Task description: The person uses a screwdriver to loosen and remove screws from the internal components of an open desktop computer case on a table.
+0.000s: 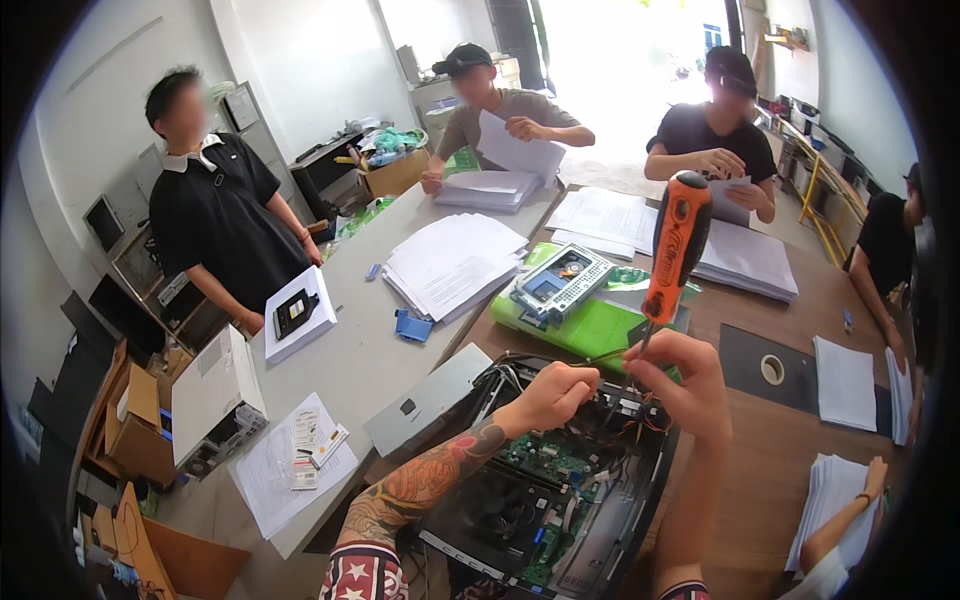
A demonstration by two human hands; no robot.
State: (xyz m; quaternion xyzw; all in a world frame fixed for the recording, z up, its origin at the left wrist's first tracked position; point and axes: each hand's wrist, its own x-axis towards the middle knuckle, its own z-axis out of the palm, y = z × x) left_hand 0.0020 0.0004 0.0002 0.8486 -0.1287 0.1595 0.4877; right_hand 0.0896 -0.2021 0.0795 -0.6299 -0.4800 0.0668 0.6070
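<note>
Hands [553, 398] over opened computer [545, 490], orange-handled screwdriver [681, 240] in right hand [690, 385].

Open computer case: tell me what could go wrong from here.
The screwdriver in the right hand points down into the computer case, so a slip might nick the thin wires or the green circuit board. The left hand is close beside it and could get jabbed. The metal bracket, resting on the bright green item, might slide if bumped.

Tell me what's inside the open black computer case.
Inside the case, a green circuit board, a black fan and cables show. The left hand covers part of the far end; what lies beneath it is hidden.
</note>
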